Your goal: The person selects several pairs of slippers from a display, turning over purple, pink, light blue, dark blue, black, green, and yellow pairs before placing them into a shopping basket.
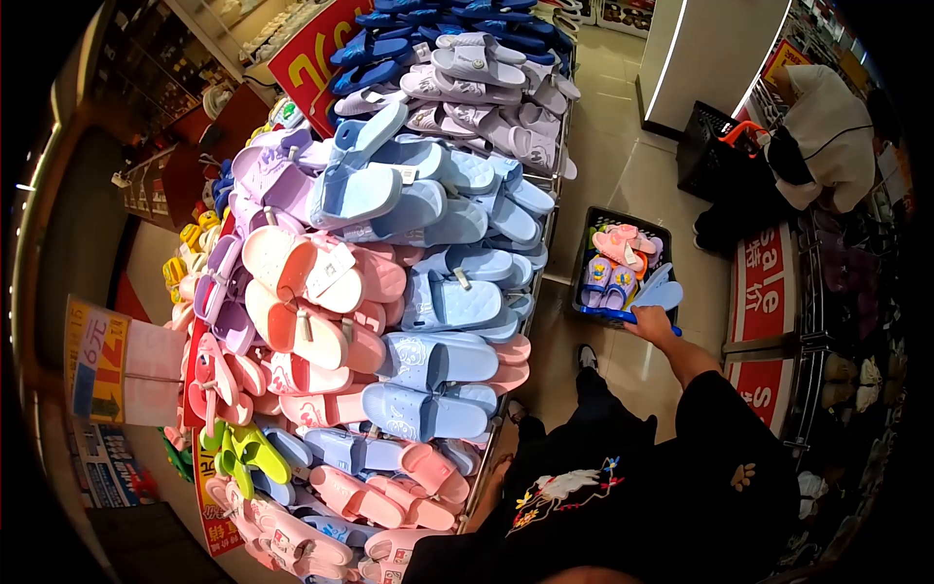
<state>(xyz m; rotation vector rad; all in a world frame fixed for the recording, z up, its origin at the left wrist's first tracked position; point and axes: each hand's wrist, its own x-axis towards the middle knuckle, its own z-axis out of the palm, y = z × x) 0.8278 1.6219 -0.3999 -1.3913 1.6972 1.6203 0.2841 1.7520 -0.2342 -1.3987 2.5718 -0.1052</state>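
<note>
My right hand (pixel 652 323) is closed around the blue handle (pixel 608 313) of a black basket (pixel 597 220) on the floor. Inside the basket lie pink slippers (pixel 621 245), purple slippers (pixel 610 284) and a light blue slipper (pixel 659 290). My left hand (pixel 499 474) hangs low beside the edge of the slipper display, partly cut off by my black shirt; its fingers are too dim and small to make out. Light blue slippers (pixel 425 399) and pink slippers (pixel 428 472) are heaped on the display near it.
A person in white and black (pixel 827 131) is at the right beside another black basket (pixel 702 146). A white pillar (pixel 696 58) rises behind. Red sale signs (pixel 762 287) line the right shelves. A price sign (pixel 102 360) stands at the left.
</note>
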